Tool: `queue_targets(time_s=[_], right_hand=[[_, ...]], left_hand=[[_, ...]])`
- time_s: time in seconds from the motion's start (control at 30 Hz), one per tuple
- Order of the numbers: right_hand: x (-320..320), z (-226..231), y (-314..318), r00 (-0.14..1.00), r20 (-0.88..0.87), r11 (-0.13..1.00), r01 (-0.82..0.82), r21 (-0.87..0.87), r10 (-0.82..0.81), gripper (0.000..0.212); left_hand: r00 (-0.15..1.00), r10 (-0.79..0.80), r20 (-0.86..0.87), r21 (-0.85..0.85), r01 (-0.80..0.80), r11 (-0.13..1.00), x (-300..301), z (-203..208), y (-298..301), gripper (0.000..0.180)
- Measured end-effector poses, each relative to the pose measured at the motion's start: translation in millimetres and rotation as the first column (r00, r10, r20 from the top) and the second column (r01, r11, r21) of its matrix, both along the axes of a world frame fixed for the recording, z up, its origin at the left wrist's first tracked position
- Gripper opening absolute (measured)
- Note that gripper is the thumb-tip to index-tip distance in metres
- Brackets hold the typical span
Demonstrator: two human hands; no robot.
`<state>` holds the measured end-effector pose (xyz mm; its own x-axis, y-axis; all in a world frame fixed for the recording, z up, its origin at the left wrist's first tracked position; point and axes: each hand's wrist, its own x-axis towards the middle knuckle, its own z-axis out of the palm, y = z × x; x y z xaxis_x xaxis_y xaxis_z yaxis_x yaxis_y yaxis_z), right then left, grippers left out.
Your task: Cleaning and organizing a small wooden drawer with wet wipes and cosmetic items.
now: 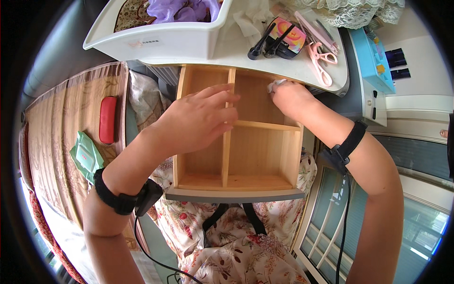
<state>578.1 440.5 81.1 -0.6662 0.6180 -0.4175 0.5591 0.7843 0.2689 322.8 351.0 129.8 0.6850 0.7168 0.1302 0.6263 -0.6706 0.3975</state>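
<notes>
A pulled-out wooden drawer [257, 156] with thin dividers stands in front of me, and its compartments hold no objects. My right hand [292, 98] is closed around a crumpled white wipe [275, 84] at the far right corner of the drawer, inside the back right compartment. My left hand [201, 116] hovers over the long left compartment, fingers apart and holding nothing. Its fingertips reach across the long divider [227, 158]; whether they touch it I cannot tell. Black straps with small devices and cables sit on both forearms.
On the white tabletop [227, 47] stand a white bin [156, 45] with purple fabric, a colourful box [288, 37] and pink scissor-like clips [319, 61]. A blue organiser [373, 61] is at right. A bed at left bears a red case [108, 119] and a green wipes pack [86, 156].
</notes>
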Motion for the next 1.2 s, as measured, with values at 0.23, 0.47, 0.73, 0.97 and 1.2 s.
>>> queue_targets(time_s=[0.23,0.47,0.73,0.97,1.2], right_hand=[[-14,36,-7,0.994,0.109,0.93,0.018,-0.367,0.023,0.013],[-13,33,-8,0.991,0.063,0.828,0.132,-0.544,-0.117,0.015],[-20,7,-8,0.989,0.139,0.986,-0.069,0.149,0.048,0.019],[-21,0,-3,0.926,0.37,0.989,-0.118,0.085,0.079,0.03],[-25,25,-3,0.964,0.265,0.991,0.067,-0.115,-0.035,0.024]], left_hand=[[1.0,-0.006,0.011,0.001,0.006,1.0,-3,-2,0,0.014],[1.0,-0.02,0.005,-0.011,0.02,1.0,-1,-1,1,0.015],[1.0,-0.015,0.016,-0.033,0.016,0.999,0,0,1,0.014],[1.0,0.0,-0.006,-0.04,0.0,0.999,0,3,1,0.014],[1.0,-0.013,-0.005,0.0,0.013,1.0,-3,-2,0,0.014]])
